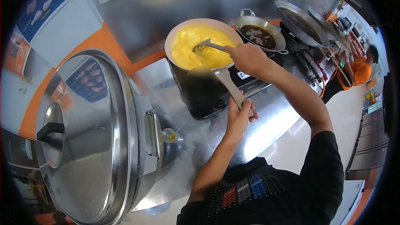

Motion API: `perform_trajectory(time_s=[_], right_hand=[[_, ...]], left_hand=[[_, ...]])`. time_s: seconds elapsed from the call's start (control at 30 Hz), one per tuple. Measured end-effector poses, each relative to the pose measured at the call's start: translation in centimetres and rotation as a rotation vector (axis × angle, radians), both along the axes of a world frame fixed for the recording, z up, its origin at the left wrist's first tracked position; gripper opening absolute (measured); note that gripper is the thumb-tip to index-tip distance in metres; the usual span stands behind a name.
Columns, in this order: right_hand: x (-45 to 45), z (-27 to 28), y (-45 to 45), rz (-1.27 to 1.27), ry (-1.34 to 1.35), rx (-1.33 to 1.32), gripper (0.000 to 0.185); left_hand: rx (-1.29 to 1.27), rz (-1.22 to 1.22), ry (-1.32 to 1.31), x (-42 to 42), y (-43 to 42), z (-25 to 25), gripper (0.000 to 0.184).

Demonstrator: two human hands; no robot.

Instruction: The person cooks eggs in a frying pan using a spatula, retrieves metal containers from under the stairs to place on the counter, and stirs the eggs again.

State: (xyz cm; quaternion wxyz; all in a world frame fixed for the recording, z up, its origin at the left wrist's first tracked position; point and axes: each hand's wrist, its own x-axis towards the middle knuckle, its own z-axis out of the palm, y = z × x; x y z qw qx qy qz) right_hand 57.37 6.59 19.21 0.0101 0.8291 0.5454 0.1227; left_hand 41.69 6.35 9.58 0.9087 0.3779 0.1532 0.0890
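My left hand (236, 123) is wrapped round the beige handle of a frying pan (228, 81), which rests on a black portable stove (202, 100). Soft yellow food (183, 52) that looks like egg spreads over the pan's bottom. In my right hand (250, 59) is a grey spatula (214, 45), gripped by its handle, its head down in the yellow food. A dark blur near the pan's front edge hides part of the rim and stove.
A large lidded steel pot (96, 141) stands at the left, with a small clear bottle (171, 136) beside it. Behind the stove sit a small wok (273, 35) with dark liquid and a bigger wok (306, 25). Farther right is a person in orange (360, 71).
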Motion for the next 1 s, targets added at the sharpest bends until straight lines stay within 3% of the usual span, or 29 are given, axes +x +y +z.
perform_trajectory(time_s=[0.17,0.27,0.4,0.5,0.57,0.67,0.77,1.0], right_hand=[[4.1,0.0,3.4,-0.046,0.060,0.034,0.028],[5.5,5.2,3.4,-0.116,0.251,-0.044,0.026],[2.7,12.9,1.3,-0.170,0.170,-0.181,0.025],[-0.8,15.2,-0.7,-0.124,0.074,-0.295,0.023],[-2.6,15.3,-1.4,-0.052,0.040,-0.424,0.020],[-3.6,11.2,-2.5,-0.005,-0.132,-0.512,0.015],[-2.1,7.8,-3.1,0.001,-0.102,-0.401,0.011],[2.4,4.9,-3.2,-0.018,-0.328,-0.302,0.012]], left_hand=[[0.002,0.007,0.028,0.1,-0.1,-0.1,0.048],[-0.051,0.019,-0.010,0.3,0.0,-0.5,0.047],[-0.141,0.012,-0.038,0.2,0.2,-0.1,0.044],[-0.188,0.028,-0.043,0.2,0.2,0.2,0.042],[-0.194,0.042,-0.030,0.2,0.2,0.3,0.040],[-0.210,0.074,-0.024,0.3,-0.1,0.5,0.036],[-0.235,0.140,-0.010,0.8,-0.8,0.3,0.031],[-0.182,0.150,0.017,0.5,-0.9,0.6,0.025]])
